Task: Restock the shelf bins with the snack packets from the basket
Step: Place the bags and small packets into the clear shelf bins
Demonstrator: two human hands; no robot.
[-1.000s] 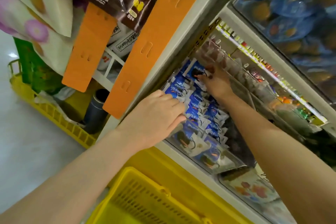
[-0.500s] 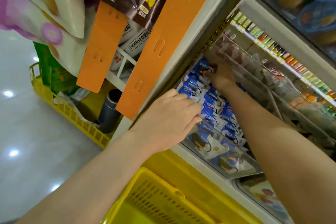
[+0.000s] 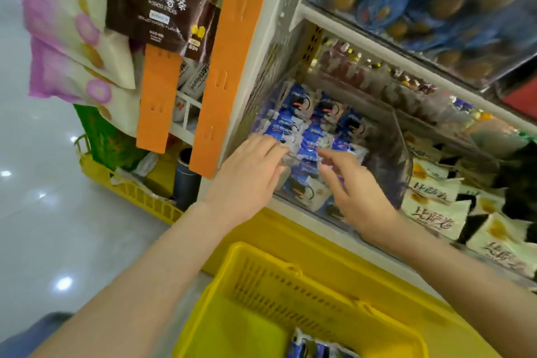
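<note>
**Desk:** Hands?

**Op:** I have both at the front of the clear bin [image 3: 404, 154]. Left hand [image 3: 247, 180] is at the bin's 7 o'clock corner, fingers [image 3: 273, 151] nearly straight and laid against the blue-and-white snack packets [image 3: 308, 131]; nothing gripped. Right hand [image 3: 357, 192] sits at 3 o'clock of the left one, near it but apart, its fingers [image 3: 328, 155] spread and loosely bent over the bin's front wall. I see nothing in it, though motion blur softens the fingertips.

**Desk:** Stock?

**Op:** Packets fill the bin in overlapping rows, at 12 o'clock from both hands. The yellow basket [image 3: 290, 267] is at 6 o'clock, under the forearms, with a few blue packets in the basket [image 3: 313, 349] at its near end.

**Desk:** Surroundings?

**Op:** Cream packets [image 3: 436, 206] in the next bin at 3 o'clock. Orange strips [image 3: 215, 67] hang at 11 o'clock, with a brown potato-stick bag [image 3: 162, 0] beside them.
</note>
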